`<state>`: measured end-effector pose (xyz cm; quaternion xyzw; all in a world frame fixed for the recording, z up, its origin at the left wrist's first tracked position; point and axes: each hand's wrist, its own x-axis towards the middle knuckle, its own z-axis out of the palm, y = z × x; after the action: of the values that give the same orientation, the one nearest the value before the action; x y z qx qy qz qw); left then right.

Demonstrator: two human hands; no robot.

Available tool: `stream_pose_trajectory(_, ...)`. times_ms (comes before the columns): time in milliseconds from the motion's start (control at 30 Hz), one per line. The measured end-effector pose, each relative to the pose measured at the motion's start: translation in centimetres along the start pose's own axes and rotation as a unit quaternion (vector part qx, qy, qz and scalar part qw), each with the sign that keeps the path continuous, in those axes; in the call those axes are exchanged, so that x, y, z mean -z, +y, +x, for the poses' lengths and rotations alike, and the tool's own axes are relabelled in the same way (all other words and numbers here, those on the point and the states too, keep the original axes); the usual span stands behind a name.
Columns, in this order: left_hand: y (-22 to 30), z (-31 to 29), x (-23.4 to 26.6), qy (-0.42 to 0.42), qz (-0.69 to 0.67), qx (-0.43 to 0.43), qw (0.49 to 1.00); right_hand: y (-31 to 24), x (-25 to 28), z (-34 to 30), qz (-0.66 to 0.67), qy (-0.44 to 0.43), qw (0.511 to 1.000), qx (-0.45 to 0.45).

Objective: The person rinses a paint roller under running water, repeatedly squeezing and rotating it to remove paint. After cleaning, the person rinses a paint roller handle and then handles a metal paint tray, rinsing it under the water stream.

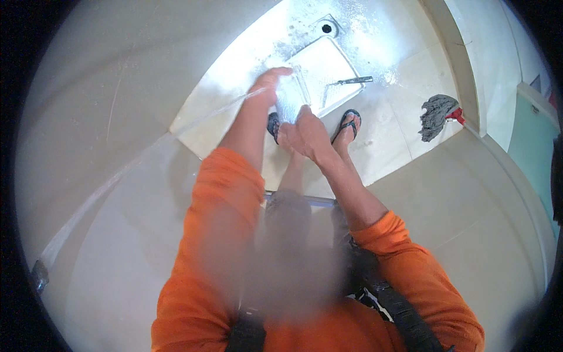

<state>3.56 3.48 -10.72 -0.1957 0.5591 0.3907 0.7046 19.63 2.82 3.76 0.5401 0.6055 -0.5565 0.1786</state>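
Observation:
A pale, see-through rectangular piece (291,101), wet and washed out by glare, is held over the floor between my two hands. My left hand (268,85) is closed on its left side, with the fingers toward its far edge. My right hand (306,134) grips its near edge, thumb on top. A stream of water (149,149) runs from a tap (40,276) at the far left to my left hand. Beyond the piece, a white shallow tray (340,58) lies on the floor. A dark-handled tool (355,80) rests across the tray; its kind is unclear.
A round floor drain (326,27) lies beyond the tray, on wet, shiny tiles. My feet in dark flip-flops (347,126) stand near the tray. A grey mop head (438,117) with a red fitting lies to the right. Tiled walls (117,117) close in on both sides.

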Motion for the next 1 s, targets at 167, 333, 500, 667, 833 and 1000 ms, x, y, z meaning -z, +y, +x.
stream_pose_trajectory(167, 0.5, -0.4, 1.1, 0.009, -0.017, -0.071, 0.997, 0.2, -0.1, -1.9, 0.146, -0.034, 0.988, -0.023)
stream_pose_trajectory(333, 1.0, 1.2, 0.2, -0.055, -0.029, -0.088, 0.994, 2.5, 0.8, -2.3, 0.504, -0.137, 0.849, -0.081)
stream_pose_trajectory(500, 0.4, 5.4, 3.3, 0.182, 0.509, -0.24, 0.806, 1.7, 0.4, -2.1, 0.575, -0.167, 0.793, -0.11)
stream_pose_trajectory(667, 0.6, 2.2, -3.7, 0.196, 0.543, -0.178, 0.797, 2.8, 0.1, 2.1, 0.319, -0.09, 0.94, -0.083)
stream_pose_trajectory(833, -1.3, 1.6, -5.3, 0.19, 0.667, -0.089, 0.715, 1.2, 0.5, 4.6, 0.184, -0.039, 0.978, -0.096)
stream_pose_trajectory(1000, 0.1, 2.2, -1.5, 0.141, 0.519, -0.099, 0.837, -0.4, -0.2, 1.1, 0.057, 0.015, 0.997, -0.041)
